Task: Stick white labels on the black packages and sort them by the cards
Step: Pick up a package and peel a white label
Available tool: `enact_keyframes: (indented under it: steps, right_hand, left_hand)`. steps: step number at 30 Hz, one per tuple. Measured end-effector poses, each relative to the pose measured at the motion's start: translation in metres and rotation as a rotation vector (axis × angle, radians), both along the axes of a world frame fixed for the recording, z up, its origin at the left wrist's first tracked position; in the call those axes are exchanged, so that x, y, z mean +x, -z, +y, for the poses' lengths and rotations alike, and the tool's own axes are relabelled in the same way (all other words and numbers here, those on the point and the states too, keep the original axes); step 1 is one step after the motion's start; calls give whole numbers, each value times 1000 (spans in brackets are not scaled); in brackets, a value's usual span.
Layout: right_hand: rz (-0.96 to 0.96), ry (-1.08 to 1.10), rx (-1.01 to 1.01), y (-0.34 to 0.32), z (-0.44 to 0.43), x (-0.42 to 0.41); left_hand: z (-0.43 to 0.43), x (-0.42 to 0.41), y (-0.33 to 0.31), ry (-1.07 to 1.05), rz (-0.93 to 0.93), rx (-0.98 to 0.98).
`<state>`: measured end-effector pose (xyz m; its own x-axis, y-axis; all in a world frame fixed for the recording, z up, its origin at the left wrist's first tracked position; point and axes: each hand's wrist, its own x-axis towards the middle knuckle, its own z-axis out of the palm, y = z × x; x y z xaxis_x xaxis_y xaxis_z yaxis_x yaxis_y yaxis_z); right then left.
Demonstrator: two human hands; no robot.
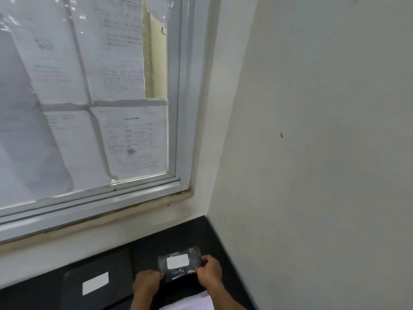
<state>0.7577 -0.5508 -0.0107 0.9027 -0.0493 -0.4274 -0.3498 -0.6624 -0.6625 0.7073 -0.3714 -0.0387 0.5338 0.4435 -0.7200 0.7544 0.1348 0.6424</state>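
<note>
A small glossy black plastic package (178, 268) with a white rectangular label (177, 261) on its face is held up just right of the large flat black package (116, 262), which lies on the black surface (196, 231) and carries its own white label (95, 286). The left hand (147, 285) pinches the small package at its lower left edge and the right hand (210, 272) grips its right edge, fingers curled over the rim. Whether it touches the surface I cannot tell.

It looks light and limp (the wrapping shines and creases like thin film), so it will likely be slippery and sag if held by one corner. Holding it at opposite edges, clear of the label, seems safest; the label can then be pressed flat.

A white card with pink lettering (192, 304) lies right of and nearer than the large package, partly cut off. A paper-covered white-framed window (178, 130) rises behind it.
</note>
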Motion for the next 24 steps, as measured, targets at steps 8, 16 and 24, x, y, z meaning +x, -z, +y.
enact_keyframes:
  steps: [8,16,24]
  right_hand:
    - [105,-73,27,9,4,26]
    - [60,-26,37,-3,11,27]
    - [-9,-114,52,-52,91,-35]
  left_hand:
    - [-27,37,-8,-50,-29,-71]
    - [-9,13,-58,43,-59,-198]
    - [72,-81,-125,96,-152,-200]
